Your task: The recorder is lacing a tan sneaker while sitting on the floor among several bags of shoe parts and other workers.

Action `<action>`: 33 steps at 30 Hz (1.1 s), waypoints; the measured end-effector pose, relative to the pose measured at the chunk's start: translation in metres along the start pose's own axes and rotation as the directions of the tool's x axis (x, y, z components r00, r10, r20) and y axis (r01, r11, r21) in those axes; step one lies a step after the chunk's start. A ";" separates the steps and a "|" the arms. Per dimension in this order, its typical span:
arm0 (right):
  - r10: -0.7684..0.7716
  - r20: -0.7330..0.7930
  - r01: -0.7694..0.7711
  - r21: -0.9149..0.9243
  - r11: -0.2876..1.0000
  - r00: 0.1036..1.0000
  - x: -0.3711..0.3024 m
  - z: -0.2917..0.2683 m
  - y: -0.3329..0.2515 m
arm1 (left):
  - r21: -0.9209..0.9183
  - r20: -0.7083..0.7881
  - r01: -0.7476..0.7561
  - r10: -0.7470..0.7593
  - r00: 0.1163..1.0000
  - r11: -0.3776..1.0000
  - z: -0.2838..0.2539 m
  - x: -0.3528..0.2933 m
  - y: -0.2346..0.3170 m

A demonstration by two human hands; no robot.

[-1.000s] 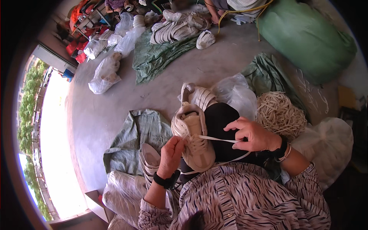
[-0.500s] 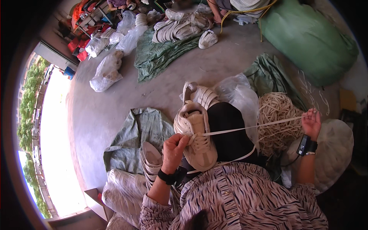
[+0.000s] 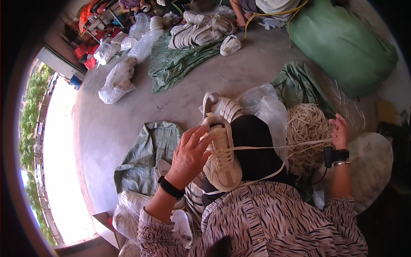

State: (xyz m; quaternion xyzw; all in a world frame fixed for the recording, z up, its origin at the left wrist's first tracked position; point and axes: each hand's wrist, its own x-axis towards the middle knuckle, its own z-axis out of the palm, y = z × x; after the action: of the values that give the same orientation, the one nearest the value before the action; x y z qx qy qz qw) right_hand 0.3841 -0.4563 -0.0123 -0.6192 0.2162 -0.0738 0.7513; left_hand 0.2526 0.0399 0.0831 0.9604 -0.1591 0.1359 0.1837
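On my lap, toe toward me, lies a beige sneaker (image 3: 223, 165) with flat pale lacing across its tongue. My left hand (image 3: 192, 152) is bent over its left side, fingers curled at the collar and eyelet edge; the fingertips' exact grip is partly hidden. A cream shoelace (image 3: 265, 147) runs taut from the eyelets to my right hand (image 3: 339, 133), which is closed on it with some fingers raised. Another stretch of lace loops over my dark-clad leg (image 3: 254, 139). Beside my right hand sits a large tangled heap of laces (image 3: 306, 128).
More stacked shoes (image 3: 229, 107) lie beyond the sneaker. Clear plastic (image 3: 267, 103) and green sheeting (image 3: 297, 81) border the lace heap. A green sack (image 3: 342, 47) stands far right; bagged shoes (image 3: 117, 81) lie far left. Other people sit at the far edge near a shoe pile (image 3: 201, 32).
My left hand has shifted up from pinching beside the laces to lie over the sneaker's side near its opening. My right hand has dropped slightly and moved inward, still with the lace.
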 end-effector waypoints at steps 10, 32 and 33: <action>0.011 0.940 0.636 -0.239 0.734 0.340 -0.161 0.228 0.006 | 0.084 0.453 -0.206 0.146 0.879 0.975 -0.024 0.021 -0.014; -0.110 0.991 0.970 -0.043 0.238 0.071 -0.180 0.253 0.043 | 0.087 0.232 0.215 -0.230 0.945 0.973 -0.001 0.011 0.003; -0.082 0.997 0.993 0.003 0.116 0.006 -0.175 0.254 0.026 | 0.086 0.222 0.220 -0.234 0.947 0.972 -0.001 0.011 0.001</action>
State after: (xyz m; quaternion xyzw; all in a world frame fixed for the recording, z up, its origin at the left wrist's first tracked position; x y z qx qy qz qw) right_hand 0.3288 -0.1557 0.0396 -0.8207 -0.5324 0.0027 0.2074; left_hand 0.2618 0.0361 0.0874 0.9867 -0.0637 0.0061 0.1496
